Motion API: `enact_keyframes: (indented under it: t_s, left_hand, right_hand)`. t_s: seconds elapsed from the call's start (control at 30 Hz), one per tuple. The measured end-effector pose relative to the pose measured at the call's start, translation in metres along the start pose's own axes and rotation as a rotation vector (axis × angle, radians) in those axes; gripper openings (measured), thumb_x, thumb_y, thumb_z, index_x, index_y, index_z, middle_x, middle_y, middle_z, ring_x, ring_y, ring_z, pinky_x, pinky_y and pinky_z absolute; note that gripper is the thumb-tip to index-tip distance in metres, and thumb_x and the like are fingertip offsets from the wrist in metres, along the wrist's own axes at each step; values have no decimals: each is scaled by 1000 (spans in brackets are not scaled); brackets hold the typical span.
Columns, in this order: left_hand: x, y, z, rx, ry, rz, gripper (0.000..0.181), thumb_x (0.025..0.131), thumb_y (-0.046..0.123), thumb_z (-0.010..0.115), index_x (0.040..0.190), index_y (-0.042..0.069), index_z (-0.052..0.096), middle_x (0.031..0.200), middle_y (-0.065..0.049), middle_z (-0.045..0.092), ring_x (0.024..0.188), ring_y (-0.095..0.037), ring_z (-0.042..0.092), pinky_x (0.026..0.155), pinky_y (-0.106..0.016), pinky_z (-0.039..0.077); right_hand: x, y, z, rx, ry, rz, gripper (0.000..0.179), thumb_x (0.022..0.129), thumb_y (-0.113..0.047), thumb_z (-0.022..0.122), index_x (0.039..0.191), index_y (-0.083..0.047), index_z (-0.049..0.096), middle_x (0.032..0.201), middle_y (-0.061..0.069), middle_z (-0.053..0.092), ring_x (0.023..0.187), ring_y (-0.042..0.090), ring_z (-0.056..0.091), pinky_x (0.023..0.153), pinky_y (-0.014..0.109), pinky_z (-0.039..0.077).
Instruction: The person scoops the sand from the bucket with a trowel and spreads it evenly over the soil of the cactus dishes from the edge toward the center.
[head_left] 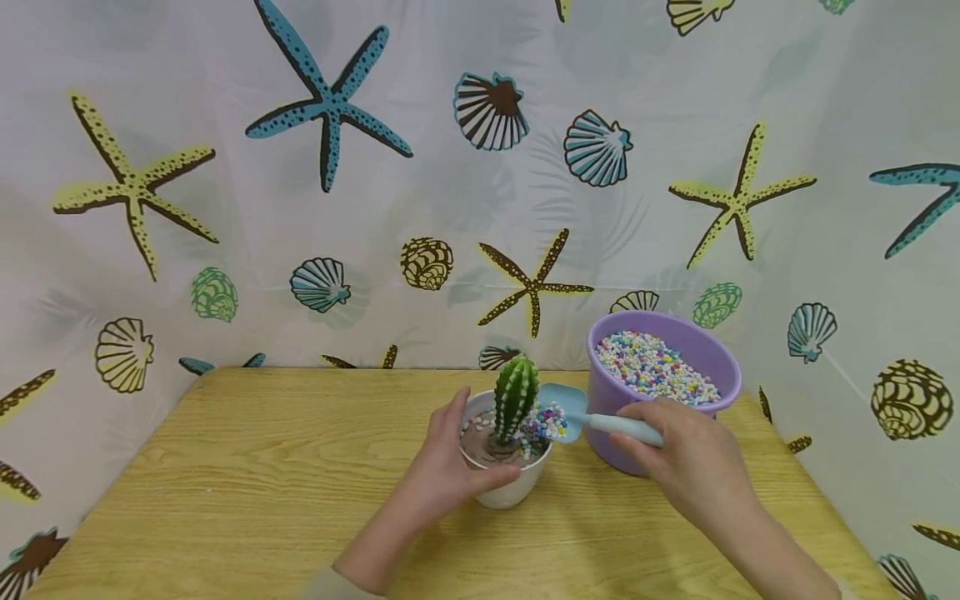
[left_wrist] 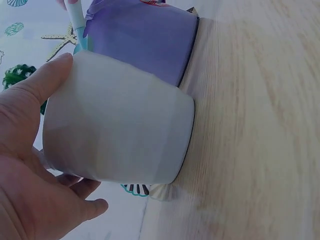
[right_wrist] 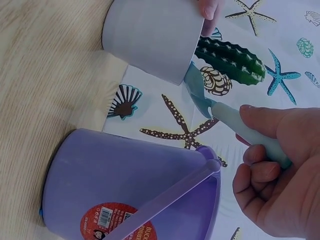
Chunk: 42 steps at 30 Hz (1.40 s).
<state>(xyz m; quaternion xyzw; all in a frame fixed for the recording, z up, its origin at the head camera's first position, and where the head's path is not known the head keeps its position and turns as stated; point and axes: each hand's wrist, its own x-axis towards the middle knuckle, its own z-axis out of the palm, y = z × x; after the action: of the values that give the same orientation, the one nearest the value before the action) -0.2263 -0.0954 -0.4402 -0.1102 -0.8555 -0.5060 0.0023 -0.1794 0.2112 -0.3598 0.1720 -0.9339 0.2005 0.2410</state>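
A green cactus (head_left: 516, 398) stands upright in a white flower pot (left_wrist: 115, 120), with brown soil and a few pebbles showing around it. My left hand (head_left: 447, 467) grips the pot at its left side, thumb along the near rim and fingers behind. In my right hand (head_left: 693, 450) is the handle of a light-blue toy shovel (head_left: 573, 408). Its blade, bearing colourful pebbles (head_left: 551, 422), reaches over the right rim of the pot beside the cactus. In the right wrist view, thumb and curled fingers wrap the shovel's handle (right_wrist: 240, 122).
Right of the pot stands a purple bucket (head_left: 622, 450) with many multicoloured pebbles (head_left: 656, 367) in it. Its handle (right_wrist: 165, 200) hangs down the side, over a red label. A curtain (head_left: 420, 192) with starfish and shells rises behind the wooden table (head_left: 285, 467).
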Motion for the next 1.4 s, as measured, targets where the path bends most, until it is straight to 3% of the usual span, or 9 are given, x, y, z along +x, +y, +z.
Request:
enact_keyframes:
  t_s: [0.13,0.33,0.47,0.7,0.9,1.03,1.17,1.3,1.4]
  left_hand:
    - [-2,3,2,6,16,9,133,81,48,100,177,10,18,169,-32,25,149,-54,43,119,-66,43]
    - [1,-1,-8,-34,-82,3,129,85,46,98,179,21,12,179,-23,12,158,-53,31,121,-70,37]
    - [3,-3,-14,-55,-121,2,130,84,41,99,179,21,13,180,-22,17,161,-49,27,124,-71,31]
    - [2,-1,-7,-4,-65,9,134,79,42,102,178,13,17,171,-27,28,152,-50,42,120,-68,40]
    - [3,1,0,10,-30,-16,136,77,44,104,177,11,19,169,-28,26,149,-52,44,119,-66,43]
    - [3,2,-2,7,-49,-10,135,78,45,103,177,10,18,173,-28,19,150,-55,42,118,-68,43]
    - [5,0,-8,-23,-74,15,133,80,42,102,178,18,16,180,-22,14,157,-54,33,121,-71,37]
    - [7,-2,-10,-60,-104,41,133,82,40,101,179,23,12,181,-18,20,161,-49,28,125,-71,30]
    - [7,-2,-9,-55,-103,44,134,82,42,101,179,21,11,179,-18,24,159,-48,32,124,-70,32]
  right_hand:
    - [0,-1,1,-8,12,-9,17,93,-25,92,107,-21,84,97,-10,77,81,11,70,68,39,57]
    - [1,-2,2,-21,26,-31,17,92,-24,93,106,-20,84,98,-8,78,84,13,72,69,39,59]
    - [1,-3,2,-40,35,-40,18,92,-25,93,107,-20,84,98,-9,78,82,12,71,67,38,58]
    - [0,-3,4,-82,96,-95,21,88,-22,96,104,-16,83,93,-8,76,78,10,69,64,34,58]
    - [-1,-3,6,-103,122,-116,23,87,-21,97,104,-15,83,92,-7,76,78,11,70,64,35,58]
    - [-1,-3,7,-105,126,-117,24,86,-21,98,104,-15,83,92,-7,76,78,12,70,64,35,59]
    - [-1,-4,7,-111,135,-125,26,85,-20,99,104,-16,83,93,-7,76,77,12,70,63,35,58]
    - [-1,-4,7,-123,138,-129,27,84,-19,100,104,-16,83,92,-7,75,76,13,70,62,35,58]
    - [-1,-5,7,-131,140,-134,27,84,-20,99,105,-16,83,92,-7,75,77,13,70,63,35,58]
